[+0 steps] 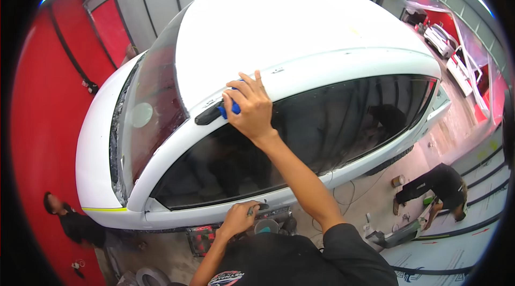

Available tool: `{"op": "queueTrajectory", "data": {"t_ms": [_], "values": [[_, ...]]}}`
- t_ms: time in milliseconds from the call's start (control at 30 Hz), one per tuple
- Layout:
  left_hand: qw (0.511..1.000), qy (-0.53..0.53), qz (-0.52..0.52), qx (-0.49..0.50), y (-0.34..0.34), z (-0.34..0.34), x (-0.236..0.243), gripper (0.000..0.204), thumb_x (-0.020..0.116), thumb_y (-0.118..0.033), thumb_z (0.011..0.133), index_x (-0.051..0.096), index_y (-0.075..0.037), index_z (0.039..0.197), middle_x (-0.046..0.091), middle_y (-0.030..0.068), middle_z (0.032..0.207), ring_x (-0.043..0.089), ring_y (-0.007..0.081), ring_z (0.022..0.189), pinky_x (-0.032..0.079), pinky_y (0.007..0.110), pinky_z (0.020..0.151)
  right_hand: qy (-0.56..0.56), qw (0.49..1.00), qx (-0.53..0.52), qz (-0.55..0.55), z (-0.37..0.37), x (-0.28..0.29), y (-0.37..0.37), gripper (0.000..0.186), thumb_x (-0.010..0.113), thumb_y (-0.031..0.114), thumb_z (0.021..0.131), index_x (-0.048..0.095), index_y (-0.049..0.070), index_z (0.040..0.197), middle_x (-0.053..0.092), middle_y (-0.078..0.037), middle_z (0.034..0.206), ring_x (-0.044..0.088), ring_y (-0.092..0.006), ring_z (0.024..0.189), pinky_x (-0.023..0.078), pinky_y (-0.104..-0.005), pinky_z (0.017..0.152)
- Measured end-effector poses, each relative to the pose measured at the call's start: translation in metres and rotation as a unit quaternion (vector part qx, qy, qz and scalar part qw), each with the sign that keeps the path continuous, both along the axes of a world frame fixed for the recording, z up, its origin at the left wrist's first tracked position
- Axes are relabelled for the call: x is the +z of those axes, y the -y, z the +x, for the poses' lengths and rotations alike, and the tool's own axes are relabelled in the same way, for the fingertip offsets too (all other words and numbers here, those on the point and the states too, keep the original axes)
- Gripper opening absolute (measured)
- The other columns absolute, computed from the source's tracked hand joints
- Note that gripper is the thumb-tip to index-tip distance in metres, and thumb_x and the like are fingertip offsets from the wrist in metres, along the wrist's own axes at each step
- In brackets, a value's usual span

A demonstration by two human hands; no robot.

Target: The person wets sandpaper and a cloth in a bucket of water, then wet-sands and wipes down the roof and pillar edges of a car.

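A white car with dark side windows fills the middle of the view. My right hand reaches up to the roof edge above the side window. Its fingers wrap round a blue-and-black hand-held block, whose dark tip lies along the roof rail near the windshield's top corner. My left hand is low by the door, below the window sill. Its fingers are curled near a small dark piece; whether they hold it or it belongs to the door, I cannot tell.
A bucket and a red-and-black cart stand below the door. At right, a person in black bends beside a dark panel; another person is at left. Cables lie on the floor. White car panels stand far right.
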State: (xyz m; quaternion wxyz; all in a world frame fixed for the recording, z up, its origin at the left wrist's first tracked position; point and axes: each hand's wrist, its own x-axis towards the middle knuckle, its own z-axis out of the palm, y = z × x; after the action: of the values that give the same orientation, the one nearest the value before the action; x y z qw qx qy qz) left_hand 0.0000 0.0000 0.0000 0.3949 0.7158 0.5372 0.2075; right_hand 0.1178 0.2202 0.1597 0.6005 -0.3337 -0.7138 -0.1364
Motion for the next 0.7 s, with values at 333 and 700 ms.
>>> {"op": "queueTrajectory", "data": {"t_ms": [333, 700], "values": [[0.995, 0.061, 0.015, 0.078, 0.039, -0.052, -0.014, 0.024, 0.062, -0.023, 0.099, 0.074, -0.007, 0.113, 0.074, 0.0223, 0.094, 0.069, 0.0442, 0.091, 0.055, 0.047, 0.079, -0.093, 0.988, 0.051, -0.113, 0.005, 0.039, -0.010, 0.023, 0.070, 0.010, 0.090, 0.069, 0.004, 0.068, 0.065, -0.009, 0.070, 0.063, -0.0272, 0.068, 0.050, -0.0397, 0.066], [0.985, 0.059, -0.027, 0.157, 0.056, -0.124, -0.032, 0.023, 0.063, -0.021, 0.098, 0.073, -0.006, 0.112, 0.071, 0.0248, 0.096, 0.067, 0.0466, 0.094, 0.054, 0.049, 0.081, 0.173, 0.984, 0.022, 0.026, -0.093, -0.012, 0.025, 0.023, 0.077, 0.017, 0.085, 0.064, 0.006, 0.069, 0.063, -0.006, 0.081, 0.062, -0.0270, 0.081, 0.053, -0.0432, 0.085]]}}
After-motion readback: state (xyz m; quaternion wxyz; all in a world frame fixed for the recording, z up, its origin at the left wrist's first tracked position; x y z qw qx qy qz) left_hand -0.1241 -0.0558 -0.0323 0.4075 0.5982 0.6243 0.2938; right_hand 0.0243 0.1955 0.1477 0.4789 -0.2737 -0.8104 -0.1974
